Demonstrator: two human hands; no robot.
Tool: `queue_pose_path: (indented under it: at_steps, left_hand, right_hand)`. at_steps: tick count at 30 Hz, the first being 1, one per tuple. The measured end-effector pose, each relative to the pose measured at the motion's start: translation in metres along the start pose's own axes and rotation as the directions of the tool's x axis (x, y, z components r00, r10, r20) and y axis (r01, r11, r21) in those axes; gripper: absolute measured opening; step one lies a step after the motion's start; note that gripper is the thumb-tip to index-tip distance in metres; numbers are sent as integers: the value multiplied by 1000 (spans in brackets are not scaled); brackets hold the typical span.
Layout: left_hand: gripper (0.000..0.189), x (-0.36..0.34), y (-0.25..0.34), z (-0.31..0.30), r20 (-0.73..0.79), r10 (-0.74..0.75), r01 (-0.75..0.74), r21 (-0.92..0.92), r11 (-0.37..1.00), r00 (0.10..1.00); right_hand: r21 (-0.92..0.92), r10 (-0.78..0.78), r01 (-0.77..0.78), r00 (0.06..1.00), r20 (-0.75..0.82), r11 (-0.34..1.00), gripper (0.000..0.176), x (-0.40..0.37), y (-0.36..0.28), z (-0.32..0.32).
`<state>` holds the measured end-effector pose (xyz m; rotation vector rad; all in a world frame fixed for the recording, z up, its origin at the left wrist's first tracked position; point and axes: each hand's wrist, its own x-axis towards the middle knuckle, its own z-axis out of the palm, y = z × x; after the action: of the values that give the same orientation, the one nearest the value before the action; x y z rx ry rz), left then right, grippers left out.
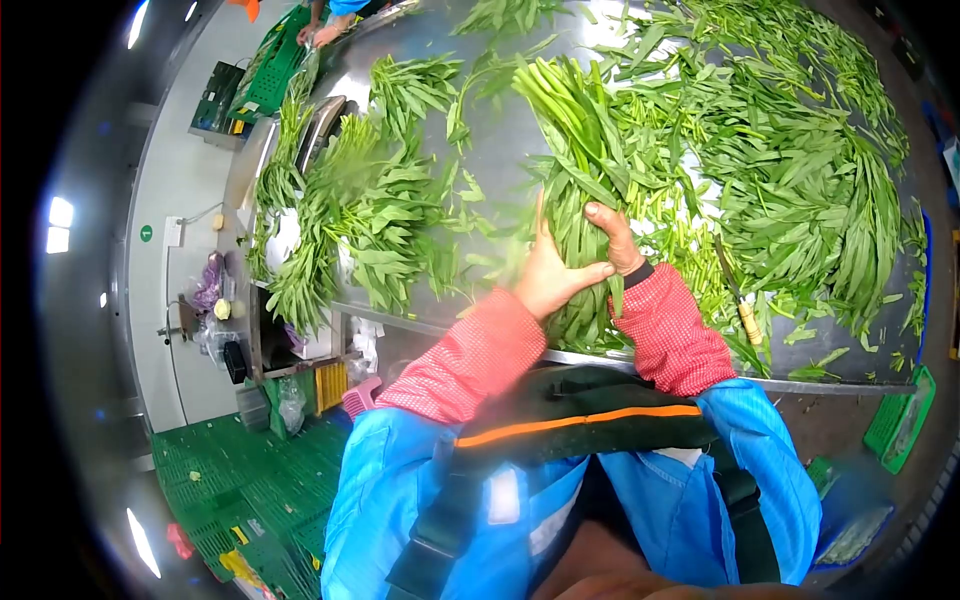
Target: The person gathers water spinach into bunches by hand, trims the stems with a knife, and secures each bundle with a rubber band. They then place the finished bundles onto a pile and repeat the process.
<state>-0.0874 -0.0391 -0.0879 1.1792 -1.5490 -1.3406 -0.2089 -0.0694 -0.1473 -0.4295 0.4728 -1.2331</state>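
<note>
A bunch of water spinach [575, 140] stands in front of me at the metal table's near edge, its cut stems pointing away and its leaves toward me. Around its lower leafy part, my left hand [548, 278] grips from the left. My right hand [618, 240] closes on the same bunch from the right, thumb showing and most fingers hidden behind leaves. Just right of it lies a knife [748, 318] with a pale yellow handle, its blade partly among cut stems. A large heap of loose water spinach [800, 190] spreads over the right side.
More bunches of water spinach [375, 220] lie at the left of the metal table [480, 225]. Another person's hand [328, 32] is at the far left, near a green crate [272, 65]. Green pallets [230, 480] cover the floor at lower left.
</note>
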Motion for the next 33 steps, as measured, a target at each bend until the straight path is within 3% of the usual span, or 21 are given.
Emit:
queue_pose_path:
  at_steps: [3, 4, 5, 6, 7, 8, 9, 10, 12, 14, 16, 17, 18, 20, 21, 22, 26, 28, 29, 32, 33]
  left_hand:
    - [87, 5, -24, -3, -112, 42, -30, 105, 994, 993]
    - [85, 8, -22, -5, -147, 48, -28, 137, 990, 988]
    - [79, 11, -19, -9, -139, 31, -35, -23, 999, 990]
    - [85, 17, -14, -22, -86, 55, -49, 77, 996, 995]
    - [89, 14, -2, -29, -166, 38, -26, 77, 997, 985]
    - [92, 13, 15, -37, -242, 23, -5, 75, 997, 970]
    - [94, 14, 38, -54, -223, 6, 80, 374, 924, 975]
    - [96, 17, 55, -76, -208, -13, 146, 637, 757, 978]
    - [92, 24, 47, -110, -15, 317, -101, 932, 347, 948]
    - [86, 38, 27, -123, 249, 226, -274, 958, 86, 942]
    - [86, 36, 13, -117, 178, -7, -177, 981, 77, 984]
    - [85, 37, 14, -112, 182, 92, -197, 960, 199, 979]
    - [84, 32, 11, -110, 162, 81, -176, 957, 232, 984]
    - [82, 26, 4, -114, 87, 77, -106, 949, 296, 993]
    - [80, 25, 2, -117, 96, 169, -164, 879, 448, 981]
    - [79, 24, 0, -119, 75, 172, -148, 875, 461, 982]
    - [77, 14, -2, -122, -6, 168, -78, 868, 490, 986]
    - [81, 9, 7, -124, -5, 161, -71, 884, 462, 987]
    - [79, 6, 12, -123, -18, 186, -62, 909, 411, 982]
    - [76, 5, 27, -116, -15, 239, -93, 896, 434, 971]
    - [72, 6, 20, -114, -42, 249, -84, 877, 474, 968]
  right_hand:
    - [-73, 96, -94, 995, 29, 993, 50, 0, -11, 1]
    - [-282, -4, 23, 997, 71, 959, 49, 2, -13, 1]
    - [-472, -92, 144, 987, 131, 870, 48, 7, -17, 1]
    - [-632, -164, 259, 965, 205, 730, 47, 11, -22, 0]
    - [-914, 45, 66, 995, 91, 400, 52, 8, -42, -7]
    - [-904, 47, 43, 997, 69, 426, 54, 1, -49, -17]
    - [-892, 48, 19, 998, 45, 452, 55, -7, -55, -26]
    - [-878, 48, -6, 999, 20, 478, 57, -13, -61, -36]
    - [-626, -62, -58, 984, -169, 777, 63, -22, -70, -64]
    - [-511, -150, 6, 959, -240, 860, 65, -18, -77, -68]
    - [-591, -148, -25, 959, -241, 806, 72, -6, -67, -51]
    - [-729, -146, -49, 968, -203, 683, 63, -7, -59, -49]
    - [-843, -145, -62, 976, -164, 535, 57, -8, -51, -49]
    - [-725, -144, 12, 982, -120, 689, 37, -14, -44, -60]
    - [-764, -213, 50, 970, -115, 643, 21, -14, -42, -67]
    - [-679, -109, -74, 969, -222, 730, 19, -25, -56, -47]
    - [-580, -372, 147, 882, -291, 802, 14, -23, -78, -57]
    - [-724, -476, 106, 816, -328, 681, 12, -17, -99, -65]
    - [-733, -498, 145, 817, -290, 665, 27, -15, -109, -51]
    - [-963, -568, 33, 813, -129, 266, 53, -3, -105, -9]
    - [-983, -526, 101, 850, 5, 155, 62, 2, -90, -4]
